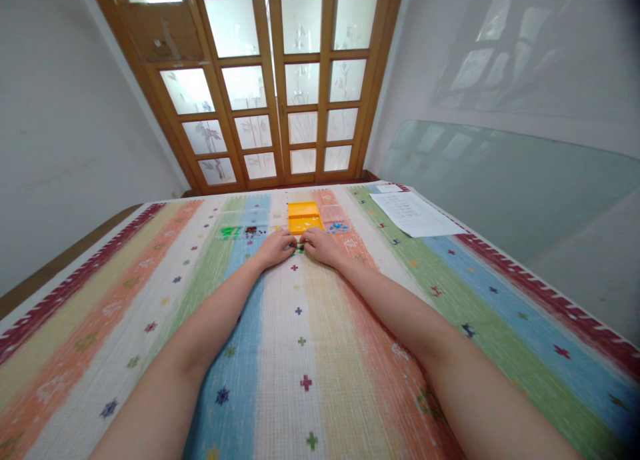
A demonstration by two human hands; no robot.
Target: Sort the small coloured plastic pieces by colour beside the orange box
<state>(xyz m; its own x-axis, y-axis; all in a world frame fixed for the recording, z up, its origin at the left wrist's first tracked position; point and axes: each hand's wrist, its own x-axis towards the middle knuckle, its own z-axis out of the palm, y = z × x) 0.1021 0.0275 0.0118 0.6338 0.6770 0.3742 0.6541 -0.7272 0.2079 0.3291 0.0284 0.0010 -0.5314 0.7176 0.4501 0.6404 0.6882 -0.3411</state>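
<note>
I am watching the bare left hand [277, 248] and bare right hand [321, 247] nearly meeting above a table [280, 353] with multicoloured striped cloth, curling around tiny green and dark pieces [301, 247]; their exact grip is escaping me. Just beyond, an open orange-yellow plastic box [305, 210] is lying between small green bits [231, 231] and dark-red bits [253, 231] leftward and small blue bits [338, 227] rightward. A white printed paper sheet [415, 213] is lying farther right.

Bare, smooth, rounded arms [390, 300] taper through slim wrists [261, 260] to a left hand [277, 247] and right hand [320, 245].
</note>
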